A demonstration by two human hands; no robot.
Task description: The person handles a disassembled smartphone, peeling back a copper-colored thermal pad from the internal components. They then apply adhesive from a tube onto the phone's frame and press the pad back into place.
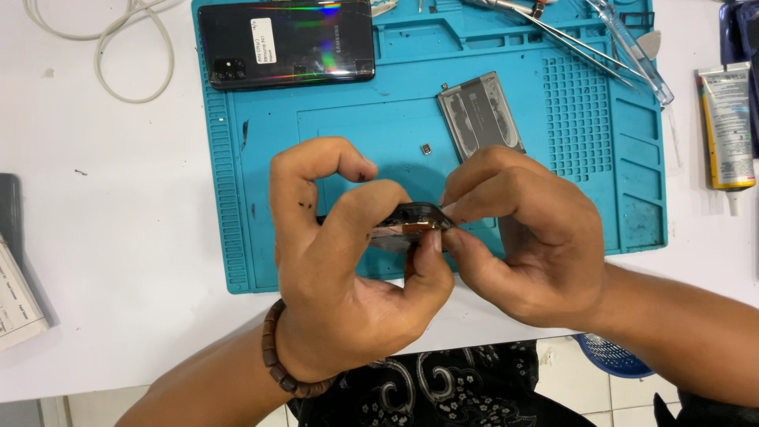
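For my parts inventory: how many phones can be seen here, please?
2. One black phone lies back-up at the mat's top left; one opened phone is held between left hand and right hand. Others may be out of view.

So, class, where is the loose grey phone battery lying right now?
In the head view, the grey phone battery lies flat on the blue repair mat, right of centre, just beyond the right hand and beside the mat's grid of small square cells.

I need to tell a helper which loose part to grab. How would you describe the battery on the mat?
Find the teal work mat. Right of its middle, just above the right hand, lies the battery: a flat grey rectangle, tilted, matte and smaller than the glossy black phone.
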